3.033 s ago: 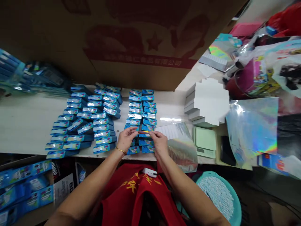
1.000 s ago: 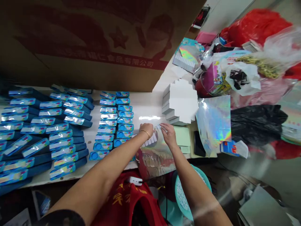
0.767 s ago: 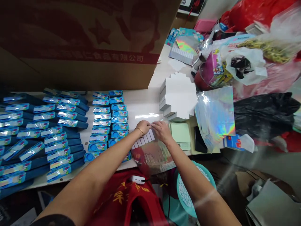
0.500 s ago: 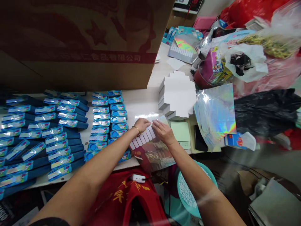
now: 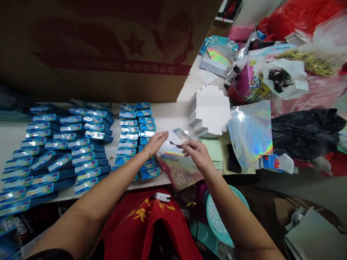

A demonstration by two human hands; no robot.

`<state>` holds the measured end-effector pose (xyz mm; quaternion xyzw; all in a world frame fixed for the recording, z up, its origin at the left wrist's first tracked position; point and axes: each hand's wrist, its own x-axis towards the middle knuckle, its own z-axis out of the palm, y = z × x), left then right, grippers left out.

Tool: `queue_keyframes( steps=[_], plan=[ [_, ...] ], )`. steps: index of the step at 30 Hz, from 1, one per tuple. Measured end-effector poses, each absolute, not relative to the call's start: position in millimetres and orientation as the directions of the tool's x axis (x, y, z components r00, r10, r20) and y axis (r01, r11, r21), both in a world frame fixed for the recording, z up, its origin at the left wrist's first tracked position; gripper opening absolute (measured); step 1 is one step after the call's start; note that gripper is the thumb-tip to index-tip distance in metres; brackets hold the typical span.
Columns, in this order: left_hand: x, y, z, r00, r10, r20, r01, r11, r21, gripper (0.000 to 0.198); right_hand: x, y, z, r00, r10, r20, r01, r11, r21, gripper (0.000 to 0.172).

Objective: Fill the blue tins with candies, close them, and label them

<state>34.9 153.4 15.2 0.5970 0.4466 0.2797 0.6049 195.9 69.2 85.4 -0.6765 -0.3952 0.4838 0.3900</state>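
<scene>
A shiny holographic sheet (image 5: pixel 182 167) with white label strips lies at the table's front edge. Its far part curls up into a white and silvery flap (image 5: pixel 177 138). My right hand (image 5: pixel 197 153) pinches the edge of that flap between thumb and fingers. At the sheet's left side, my left hand (image 5: pixel 154 144) has its fingers stretched out and held together, close to the flap. Whether its fingertips touch the sheet, I cannot tell. Just left of this hand stand two columns of small blue boxes (image 5: pixel 128 130).
More blue boxes (image 5: pixel 62 144) cover the table's left side. A large carton (image 5: pixel 121 83) stands behind. White card blanks (image 5: pixel 213 110) are stacked right of centre, beside holographic sheets (image 5: pixel 253 126) and a dark phone-like slab (image 5: pixel 233 159). Below the edge is a turquoise bucket (image 5: pixel 210 213).
The sheet's far part now curls up off the table, pinched by my right hand. My left hand has moved left and its fingers have straightened. The camera view has shifted slightly.
</scene>
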Motion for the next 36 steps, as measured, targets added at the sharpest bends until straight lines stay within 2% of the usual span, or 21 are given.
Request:
queue_keyframes(
  steps=[2, 4, 7, 10, 13, 17, 20, 25, 31, 33, 36],
  plan=[
    [10.3, 132.3, 22.7, 0.471, 0.834, -0.285, 0.032, 0.307, 0.951, 0.046, 173.3, 69.8, 78.3, 0.181, 0.872, -0.454, -0.068, -0.450, -0.891, 0.019],
    [-14.7, 115.4, 26.3, 0.388, 0.853, -0.351, -0.057, 0.402, 0.914, 0.049, 148.2, 67.8, 71.2, 0.133, 0.846, -0.516, -0.201, -0.487, -0.850, 0.021],
    [-57.8, 98.9, 24.9, 0.164, 0.895, -0.415, -0.077, 0.431, 0.899, 0.044, 105.1, 63.4, 56.3, 0.123, 0.826, -0.549, -0.228, -0.515, -0.826, 0.022],
    [-107.0, 87.4, 17.3, 0.039, 0.911, -0.411, 0.022, 0.410, 0.912, 0.040, 56.4, 60.5, 35.9, 0.215, 0.862, -0.460, -0.081, -0.453, -0.888, 0.020],
    [-147.9, 79.4, 4.6, -0.068, 0.914, -0.401, 0.126, 0.406, 0.905, 0.041, 12.7, 58.8, 16.6, 0.253, 0.927, -0.277, 0.176, -0.326, -0.929, 0.017],
    [-172.1, 77.9, -13.3, -0.175, 0.915, -0.363, 0.273, 0.400, 0.875, 0.037, -18.6, 56.1, 0.4, 0.219, 0.974, -0.065, 0.524, -0.173, -0.834, 0.019],
    [-175.4, 80.8, -21.1, -0.190, 0.936, -0.297, 0.409, 0.350, 0.843, 0.031, -24.4, 54.0, -5.2, 0.174, 0.985, -0.004, 0.680, -0.123, -0.723, 0.018],
    [-174.2, 83.3, -23.8, -0.102, 0.960, -0.260, 0.628, 0.265, 0.731, 0.028, -25.1, 53.8, -11.8, 0.127, 0.992, 0.012, 0.815, -0.097, -0.572, 0.017],
    [-167.3, 82.7, -24.4, -0.086, 0.965, -0.248, 0.739, 0.229, 0.634, 0.031, -17.8, 53.2, -11.6, 0.057, 0.998, 0.004, 0.914, -0.051, -0.403, 0.020],
    [-165.4, 82.5, -23.6, -0.087, 0.964, -0.253, 0.763, 0.228, 0.605, 0.033, -12.3, 50.0, -6.8, -0.019, 1.000, 0.001, 0.942, 0.018, -0.335, 0.024],
    [-163.2, 83.2, -21.8, -0.074, 0.961, -0.268, 0.809, 0.214, 0.548, 0.036, -5.8, 45.2, 0.3, -0.249, 0.967, -0.056, 0.940, 0.227, -0.256, 0.035]
  ],
)
